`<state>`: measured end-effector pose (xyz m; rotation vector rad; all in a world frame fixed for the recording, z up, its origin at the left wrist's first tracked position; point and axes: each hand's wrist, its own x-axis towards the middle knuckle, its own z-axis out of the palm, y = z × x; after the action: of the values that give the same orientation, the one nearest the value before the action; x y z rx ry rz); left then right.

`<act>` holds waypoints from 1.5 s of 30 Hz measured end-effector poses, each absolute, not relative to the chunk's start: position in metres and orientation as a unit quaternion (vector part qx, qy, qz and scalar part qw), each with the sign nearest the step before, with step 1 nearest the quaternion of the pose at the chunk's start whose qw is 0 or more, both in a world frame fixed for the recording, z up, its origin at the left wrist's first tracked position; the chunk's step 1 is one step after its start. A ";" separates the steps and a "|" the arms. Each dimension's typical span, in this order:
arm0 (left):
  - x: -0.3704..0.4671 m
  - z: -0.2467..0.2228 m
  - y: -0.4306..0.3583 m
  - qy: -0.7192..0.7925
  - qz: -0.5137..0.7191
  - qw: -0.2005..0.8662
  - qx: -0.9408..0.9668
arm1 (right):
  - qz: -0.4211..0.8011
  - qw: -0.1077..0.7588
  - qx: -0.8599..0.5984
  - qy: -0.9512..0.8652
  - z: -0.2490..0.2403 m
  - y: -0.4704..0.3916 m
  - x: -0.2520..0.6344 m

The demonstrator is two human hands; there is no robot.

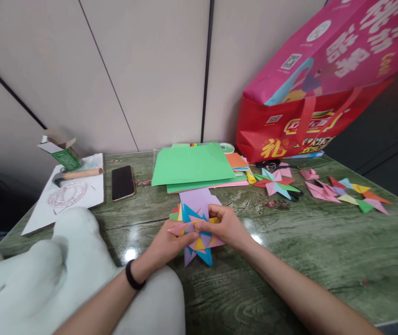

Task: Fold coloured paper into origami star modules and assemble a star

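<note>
Between my two hands is a folded-paper star [204, 253] with pink, blue, yellow and purple points. My left hand [169, 242] grips its left side, thumb lying across the front. My right hand [225, 225] pinches it from the right, near the centre. The fingertips behind the paper are hidden. Just beyond the star, a sheet of lilac paper [195, 196] lies on the table, with edges of other coloured paper showing at the left.
Green sheets [192, 165] are stacked at the back. Finished paper stars [276, 181] and a paper ring [359, 195] lie right, by red and pink bags [289, 125]. Left are a phone [122, 182], a hammer [80, 174], beads [67, 194] and a white plush [76, 251].
</note>
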<state>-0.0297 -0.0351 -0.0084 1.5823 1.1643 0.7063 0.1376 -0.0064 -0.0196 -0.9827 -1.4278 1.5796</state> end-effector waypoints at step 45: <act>-0.028 -0.013 -0.033 0.538 0.389 0.530 0.527 | 0.527 0.477 -0.462 -0.530 -0.032 -0.021 0.134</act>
<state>-0.0278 -0.0335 -0.0126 1.2576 1.2844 0.9289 0.1338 -0.0213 -0.0316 -1.1296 -1.2954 1.2869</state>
